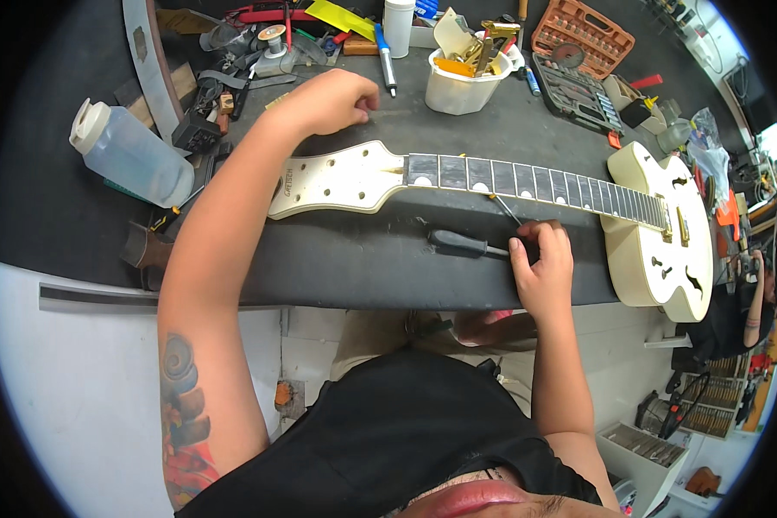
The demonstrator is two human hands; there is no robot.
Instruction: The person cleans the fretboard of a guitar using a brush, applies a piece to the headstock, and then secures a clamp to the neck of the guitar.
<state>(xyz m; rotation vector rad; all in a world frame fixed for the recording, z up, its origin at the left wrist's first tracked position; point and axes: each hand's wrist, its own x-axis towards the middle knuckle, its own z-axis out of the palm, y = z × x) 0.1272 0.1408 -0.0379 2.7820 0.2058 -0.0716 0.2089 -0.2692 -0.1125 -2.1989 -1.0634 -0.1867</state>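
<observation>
A cream hollow-body guitar (652, 268) lies across the bench without strings, its headstock (337, 180) to the left and its body to the right. Beyond the headstock, my left hand (332, 102) is low over the bench with fingers curled; their undersides are hidden. Nearer me than the neck (527, 180), my right hand (544, 263) is closed loosely. A dark-handled screwdriver (459, 244) lies left of it, its shaft reaching to my thumb. A thin metal rod (504, 208) runs from under the neck to my right fingers. What either hand holds, if anything, is hidden.
A white tub (466, 91) of metal hardware stands behind the neck. An open orange tool case (578, 43) is at the far right. A plastic water jug (134, 155) leans at left. Cables and a solder spool (273, 36) crowd the far left. Another person (755, 306) is at right.
</observation>
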